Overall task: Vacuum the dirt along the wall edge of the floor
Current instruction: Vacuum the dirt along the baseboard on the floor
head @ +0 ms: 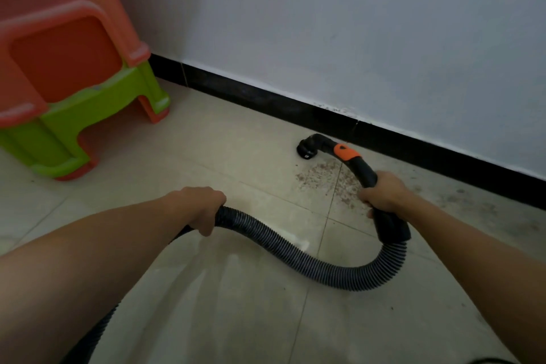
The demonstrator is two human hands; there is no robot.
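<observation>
Pale floor tiles meet a black wall edge. Our right hand grips the vacuum handle, aiming the nozzle beside brown dirt. Our left hand wraps the hose, so it trails freely.

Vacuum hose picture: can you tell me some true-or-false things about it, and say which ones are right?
1. The right hand grips the vacuum's curved black handle. True.
2. The left hand lies flat on the floor. False: it holds the ribbed hose.
3. The nozzle is close to the black baseboard. True.
4. All the dirt is gone. False: a patch of brown dirt lies on the tile between the nozzle and the right hand.
5. The stacked stools are blue. False: the plastic stools are orange and green.
</observation>
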